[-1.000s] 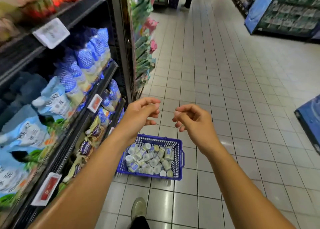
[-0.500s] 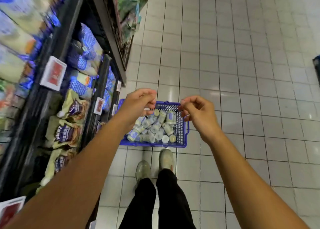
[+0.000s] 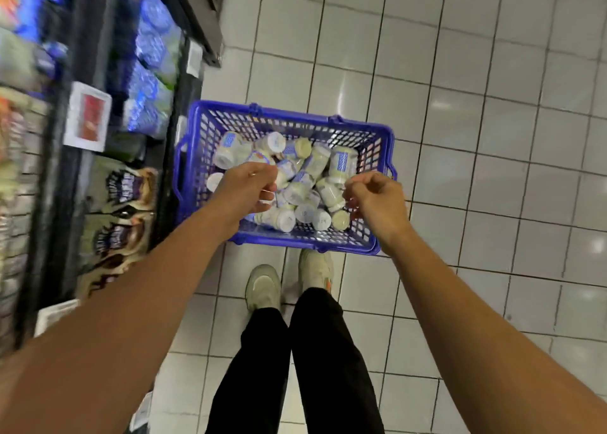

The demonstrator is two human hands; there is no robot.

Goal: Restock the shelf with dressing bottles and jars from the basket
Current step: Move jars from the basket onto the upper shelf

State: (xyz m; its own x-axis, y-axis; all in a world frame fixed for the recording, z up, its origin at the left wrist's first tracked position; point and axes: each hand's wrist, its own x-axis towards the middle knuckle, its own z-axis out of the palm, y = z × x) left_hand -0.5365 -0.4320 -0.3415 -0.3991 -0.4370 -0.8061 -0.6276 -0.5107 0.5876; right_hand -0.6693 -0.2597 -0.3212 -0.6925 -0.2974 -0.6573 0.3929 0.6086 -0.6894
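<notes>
**Both hands reaching down to the jar basket**

Left hand [image 3: 244,188] and right hand [image 3: 372,198] are hovering over the blue plastic mesh basket [image 3: 382,183], fingers loosely curled, gripping nothing. Small pale white-lidded dressing jars [image 3: 305,180] are lying jumbled directly beneath both hands, probably tipped in loose. Basket is sitting on the white tiled floor [image 3: 492,137] beside the dark shelf unit [image 3: 170,177], likely for short carries. Versus half a second ago, the hands are sitting lower and closer over the jars, the view tilting further down.

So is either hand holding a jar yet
No, the left hand and right hand both hang loosely curled and empty above the jars piled in the blue basket.
</notes>
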